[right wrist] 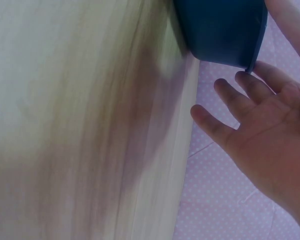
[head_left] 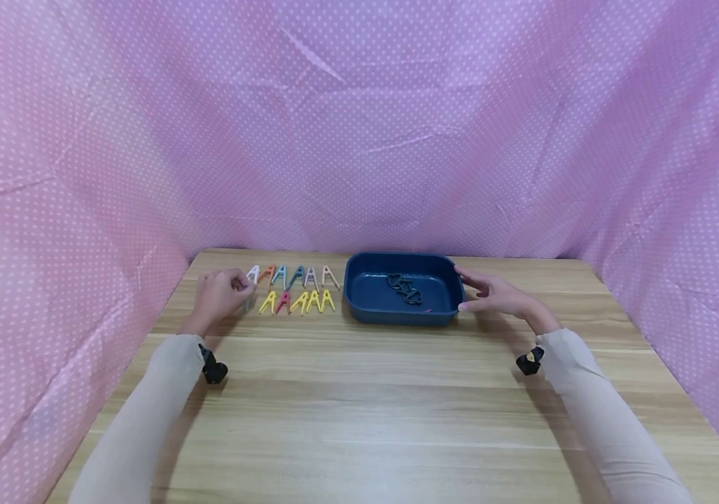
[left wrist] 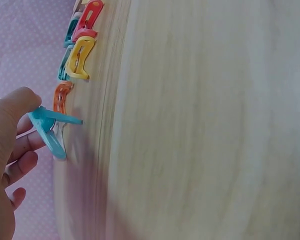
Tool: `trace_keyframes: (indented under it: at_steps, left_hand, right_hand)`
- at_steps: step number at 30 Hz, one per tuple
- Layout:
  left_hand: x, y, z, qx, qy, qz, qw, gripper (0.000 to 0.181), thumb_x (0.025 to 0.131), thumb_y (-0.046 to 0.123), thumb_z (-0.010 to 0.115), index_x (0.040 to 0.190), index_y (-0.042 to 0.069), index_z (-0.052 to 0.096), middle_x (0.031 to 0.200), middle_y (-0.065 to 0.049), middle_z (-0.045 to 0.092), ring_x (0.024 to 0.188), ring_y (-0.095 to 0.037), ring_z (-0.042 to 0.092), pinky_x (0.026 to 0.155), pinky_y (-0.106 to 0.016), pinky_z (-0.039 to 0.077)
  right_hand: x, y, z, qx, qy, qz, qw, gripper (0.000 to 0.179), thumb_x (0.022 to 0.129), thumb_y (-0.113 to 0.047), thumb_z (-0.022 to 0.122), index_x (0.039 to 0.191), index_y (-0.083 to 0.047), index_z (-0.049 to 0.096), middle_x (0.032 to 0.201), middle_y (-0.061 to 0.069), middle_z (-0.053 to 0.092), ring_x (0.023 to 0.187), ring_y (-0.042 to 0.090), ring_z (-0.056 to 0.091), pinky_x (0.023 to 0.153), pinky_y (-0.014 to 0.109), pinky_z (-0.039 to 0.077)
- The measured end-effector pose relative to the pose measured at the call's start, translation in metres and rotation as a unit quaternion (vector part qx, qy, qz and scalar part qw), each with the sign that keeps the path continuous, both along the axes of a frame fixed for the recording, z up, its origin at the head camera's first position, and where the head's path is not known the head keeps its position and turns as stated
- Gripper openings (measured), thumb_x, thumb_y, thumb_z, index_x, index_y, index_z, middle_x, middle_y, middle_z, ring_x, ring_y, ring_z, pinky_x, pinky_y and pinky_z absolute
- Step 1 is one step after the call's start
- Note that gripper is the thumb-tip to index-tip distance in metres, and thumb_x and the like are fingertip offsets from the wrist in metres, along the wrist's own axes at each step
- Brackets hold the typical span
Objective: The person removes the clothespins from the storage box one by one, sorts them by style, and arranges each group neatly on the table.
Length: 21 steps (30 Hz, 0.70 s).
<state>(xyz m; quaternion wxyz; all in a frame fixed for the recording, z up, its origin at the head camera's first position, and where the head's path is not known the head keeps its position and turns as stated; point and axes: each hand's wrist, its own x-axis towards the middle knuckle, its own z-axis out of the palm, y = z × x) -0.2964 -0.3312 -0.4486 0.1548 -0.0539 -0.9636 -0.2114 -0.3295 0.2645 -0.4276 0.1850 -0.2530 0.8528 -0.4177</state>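
Observation:
At the left of the table, my left hand [head_left: 219, 294] pinches a light blue clothespin [left wrist: 53, 143] between thumb and fingertips, its legs pointing away from the palm. Beside that hand stand two rows of clothespins: the back row runs from a white clothespin [head_left: 253, 271] to a beige clothespin [head_left: 330, 276], and the front row has several yellow ones and a pink clothespin [head_left: 283, 302]. My right hand [head_left: 500, 297] touches the right end of a dark blue basin [head_left: 397, 318], thumb and fingers extended at its rim. Dark, loop-shaped pieces [head_left: 405, 287] lie inside the basin.
A small reddish bit [head_left: 428, 310] shows on the basin floor. The wooden table [head_left: 359, 406] spreads in front of both hands. A pink dotted curtain [head_left: 359, 140] hangs behind the table and along both sides.

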Motion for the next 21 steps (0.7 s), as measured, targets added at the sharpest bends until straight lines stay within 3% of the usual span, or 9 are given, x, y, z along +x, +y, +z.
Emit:
trace_keyframes:
  at_steps: [11,21]
  left_hand:
    - [0.0007,-0.0019,-0.0053,0.032,-0.025,0.005,0.9992,0.020,0.090,0.028,0.074,0.085,0.009,0.070,0.085,-0.011,0.075,0.081,-0.029,0.065,0.082,-0.046,0.034]
    - [-0.0025,-0.0034,-0.0101,0.035,-0.031,0.007,0.9989,0.021,0.092,0.028,0.075,0.086,0.009,0.069,0.084,-0.010,0.075,0.079,-0.026,0.065,0.081,-0.045,0.037]
  right_hand:
    - [0.0020,0.0009,-0.0033,-0.003,-0.002,0.000,1.0000,0.092,0.093,-0.023,0.075,0.164,-0.012,0.018,0.170,0.016,0.016,0.155,0.043,0.017,0.120,0.062,0.021]
    - [0.0019,-0.0006,-0.0015,0.001,0.003,-0.003,1.0000,0.091,0.093,-0.023,0.075,0.164,-0.011,0.018,0.170,0.017,0.017,0.155,0.044,0.018,0.120,0.063,0.022]
